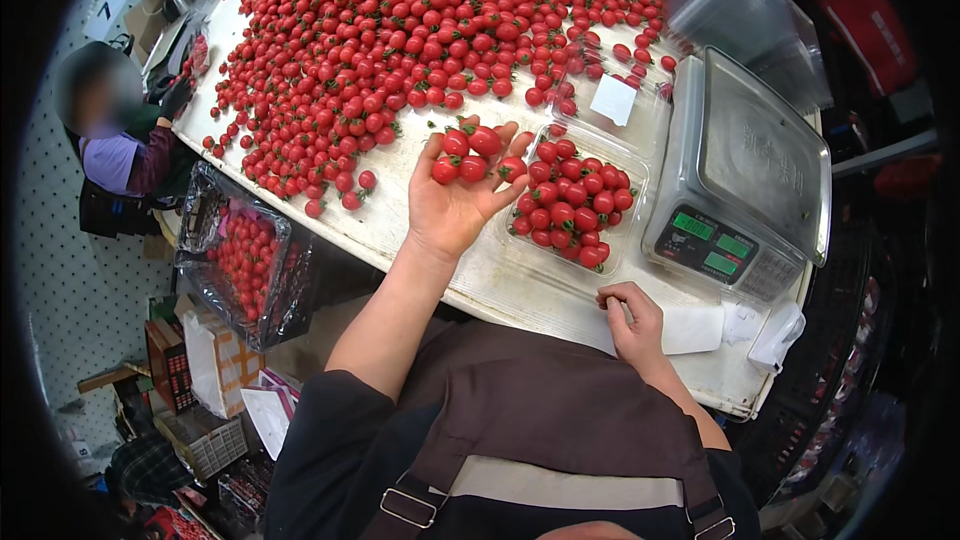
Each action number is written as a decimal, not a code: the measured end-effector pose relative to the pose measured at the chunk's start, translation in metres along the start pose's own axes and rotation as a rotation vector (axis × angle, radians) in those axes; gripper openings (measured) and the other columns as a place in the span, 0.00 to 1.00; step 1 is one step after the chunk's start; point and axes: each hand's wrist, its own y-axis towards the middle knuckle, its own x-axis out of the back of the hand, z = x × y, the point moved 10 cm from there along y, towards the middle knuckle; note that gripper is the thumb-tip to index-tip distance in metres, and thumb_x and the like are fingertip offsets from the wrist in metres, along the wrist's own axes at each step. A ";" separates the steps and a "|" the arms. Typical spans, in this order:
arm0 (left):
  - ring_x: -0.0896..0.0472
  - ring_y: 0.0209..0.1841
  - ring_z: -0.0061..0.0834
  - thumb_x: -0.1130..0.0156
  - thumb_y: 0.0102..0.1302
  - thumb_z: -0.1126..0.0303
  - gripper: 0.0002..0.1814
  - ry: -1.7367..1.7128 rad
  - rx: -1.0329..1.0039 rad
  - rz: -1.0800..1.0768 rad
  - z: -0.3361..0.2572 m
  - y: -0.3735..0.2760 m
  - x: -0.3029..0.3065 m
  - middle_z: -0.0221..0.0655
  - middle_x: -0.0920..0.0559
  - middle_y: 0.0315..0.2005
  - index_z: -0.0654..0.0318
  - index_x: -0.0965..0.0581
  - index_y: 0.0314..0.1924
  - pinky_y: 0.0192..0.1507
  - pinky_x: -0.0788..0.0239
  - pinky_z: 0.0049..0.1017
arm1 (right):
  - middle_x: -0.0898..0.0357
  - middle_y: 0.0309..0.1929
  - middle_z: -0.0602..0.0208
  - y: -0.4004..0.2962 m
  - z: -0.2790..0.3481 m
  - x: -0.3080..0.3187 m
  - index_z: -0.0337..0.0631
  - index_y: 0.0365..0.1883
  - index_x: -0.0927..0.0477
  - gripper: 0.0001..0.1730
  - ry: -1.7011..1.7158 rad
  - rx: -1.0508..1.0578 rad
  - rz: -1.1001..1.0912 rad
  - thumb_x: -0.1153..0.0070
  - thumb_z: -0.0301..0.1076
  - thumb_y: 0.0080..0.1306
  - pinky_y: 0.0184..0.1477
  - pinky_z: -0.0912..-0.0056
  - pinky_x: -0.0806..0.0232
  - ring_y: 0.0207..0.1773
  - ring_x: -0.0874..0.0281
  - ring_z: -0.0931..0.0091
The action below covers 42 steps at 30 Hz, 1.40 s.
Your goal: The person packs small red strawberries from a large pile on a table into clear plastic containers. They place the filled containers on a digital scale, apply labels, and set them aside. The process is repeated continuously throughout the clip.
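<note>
Palm up, my left hand [454, 214] carries several red cherry tomatoes [472, 168] above the white table [480, 281]. Just right of it lies a clear plastic clamshell box [628, 251], its lid [643, 120] folded back with a white label [613, 100] on it. Many cherry tomatoes [574, 204] fill the box's base. My right hand [634, 322] rests at the table's front edge with fingers curled, below the box, and I see nothing in it. A large heap of cherry tomatoes [420, 22] covers the far part of the table.
A digital scale [765, 157] with lit green displays stands to the right. Behind it are stacked clear plastic boxes [739, 7]. White paper [694, 328] lies near the right front edge. A plastic-lined crate of tomatoes [247, 262] stands lower left. Another person [112, 150] sits at the left.
</note>
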 end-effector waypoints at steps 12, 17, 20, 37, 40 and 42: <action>0.42 0.76 0.53 0.57 0.79 0.46 0.30 -0.255 0.194 0.166 0.031 0.004 -0.013 0.52 0.42 0.75 0.58 0.34 0.71 0.57 0.23 0.50 | 0.17 0.36 0.61 0.001 -0.010 -0.006 0.32 0.41 0.19 0.07 0.048 -0.096 0.041 0.48 0.22 0.70 0.43 0.71 0.26 0.38 0.17 0.72; 0.50 0.80 0.54 0.60 0.80 0.45 0.30 -0.266 0.174 0.065 0.043 0.002 -0.011 0.49 0.43 0.76 0.55 0.34 0.71 0.73 0.51 0.67 | 0.17 0.35 0.59 -0.001 -0.012 -0.006 0.33 0.42 0.19 0.07 0.048 -0.100 0.038 0.48 0.22 0.69 0.40 0.71 0.26 0.37 0.17 0.70; 0.48 0.79 0.53 0.60 0.80 0.46 0.29 -0.252 0.178 0.070 0.045 0.002 -0.012 0.47 0.43 0.76 0.53 0.33 0.71 0.74 0.53 0.65 | 0.17 0.35 0.60 -0.001 -0.014 -0.006 0.33 0.42 0.19 0.07 0.060 -0.109 0.036 0.48 0.22 0.70 0.40 0.71 0.26 0.37 0.17 0.71; 0.33 0.72 0.45 0.65 0.78 0.38 0.37 0.384 -0.083 -0.118 0.021 0.017 -0.005 0.44 0.29 0.68 0.57 0.34 0.72 0.71 0.43 0.49 | 0.17 0.36 0.61 -0.001 -0.023 -0.008 0.33 0.43 0.19 0.07 0.123 -0.153 0.058 0.48 0.22 0.71 0.42 0.72 0.27 0.38 0.18 0.74; 0.31 0.69 0.36 0.67 0.79 0.37 0.40 0.700 -0.268 -0.089 0.012 0.023 -0.018 0.40 0.25 0.64 0.65 0.33 0.71 0.68 0.39 0.36 | 0.17 0.35 0.61 -0.001 -0.025 -0.009 0.33 0.43 0.19 0.06 0.148 -0.160 0.044 0.47 0.22 0.71 0.41 0.72 0.27 0.37 0.17 0.73; 0.32 0.69 0.35 0.68 0.79 0.36 0.41 0.851 -0.258 -0.018 0.022 0.029 -0.026 0.39 0.26 0.65 0.65 0.33 0.71 0.70 0.42 0.35 | 0.17 0.35 0.61 0.000 -0.025 -0.009 0.33 0.43 0.19 0.06 0.163 -0.165 0.037 0.47 0.22 0.70 0.41 0.73 0.27 0.37 0.18 0.73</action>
